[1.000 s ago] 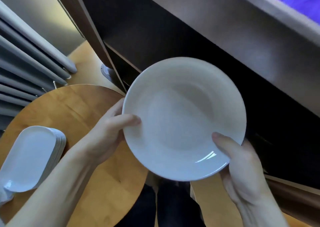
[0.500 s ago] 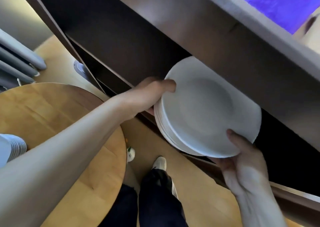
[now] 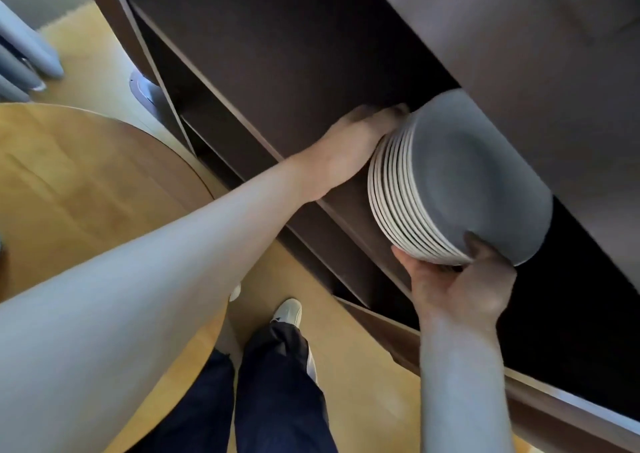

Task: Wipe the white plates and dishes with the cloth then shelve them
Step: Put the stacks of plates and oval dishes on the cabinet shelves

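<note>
A stack of several white plates [image 3: 460,182] sits inside the dark brown shelf unit [image 3: 277,58], shaded by the shelf board above. My left hand [image 3: 353,148] reaches into the shelf and holds the stack's far left rim, fingers curled over the top edge. My right hand [image 3: 460,279] grips the near rim from below, thumb up on the top plate's face. No cloth is in view.
A round wooden table [image 3: 86,182] is at the left under my left arm. A grey radiator [image 3: 24,54] stands at the far left. My legs and a white shoe [image 3: 287,312] are on the wooden floor below.
The plates have gone from in front of the shelf deeper into it, now under the upper board. Both arms have stretched forward with them. The oval dishes on the table have left the view.
</note>
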{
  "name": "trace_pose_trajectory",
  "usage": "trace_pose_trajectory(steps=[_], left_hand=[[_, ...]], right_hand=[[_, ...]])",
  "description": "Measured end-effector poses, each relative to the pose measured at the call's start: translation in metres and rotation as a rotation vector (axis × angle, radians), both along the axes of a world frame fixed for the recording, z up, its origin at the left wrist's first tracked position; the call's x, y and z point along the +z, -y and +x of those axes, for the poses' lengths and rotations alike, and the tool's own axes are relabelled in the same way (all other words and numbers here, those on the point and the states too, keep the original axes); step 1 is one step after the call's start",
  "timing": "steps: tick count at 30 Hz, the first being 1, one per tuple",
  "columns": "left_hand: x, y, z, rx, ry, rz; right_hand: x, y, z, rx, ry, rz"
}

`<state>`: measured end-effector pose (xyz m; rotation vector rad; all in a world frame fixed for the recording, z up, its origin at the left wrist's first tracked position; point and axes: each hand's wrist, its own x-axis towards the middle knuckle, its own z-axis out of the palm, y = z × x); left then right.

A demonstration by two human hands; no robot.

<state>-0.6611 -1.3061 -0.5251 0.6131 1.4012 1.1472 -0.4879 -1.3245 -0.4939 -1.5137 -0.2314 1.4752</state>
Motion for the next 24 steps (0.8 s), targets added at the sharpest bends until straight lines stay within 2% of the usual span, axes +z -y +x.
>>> trace_pose_trajectory(steps=[2, 7, 9, 12, 15, 19, 24], left_hand=[[-0.009, 0.016, -0.007, 0.013, -0.073, -0.035], [-0.022, 0.091, -0.046, 0.08, -0.093, -0.078], [-0.021, 0.124, -0.057, 0.142, -0.118, -0.115], [-0.022, 0.169, -0.062, 0.248, -0.112, -0.198], [-0.028, 0.209, -0.065, 0.325, -0.096, -0.259], [-0.037, 0.264, -0.077, 0.435, -0.074, -0.294], [-0.05, 0.342, -0.097, 0.606, -0.07, -0.356]], right_hand=[[-0.004, -0.009, -0.009, -0.011, 0.011, 0.046], [-0.021, -0.01, -0.015, 0.021, -0.11, 0.124], [-0.027, 0.002, -0.014, 0.061, -0.048, 0.103], [-0.034, 0.031, -0.029, 0.16, 0.144, 0.088], [-0.042, 0.067, -0.06, 0.327, 0.193, 0.11], [-0.059, 0.116, -0.113, 0.65, 0.194, 0.207], [-0.081, 0.17, -0.173, 1.062, 0.403, 0.501]])
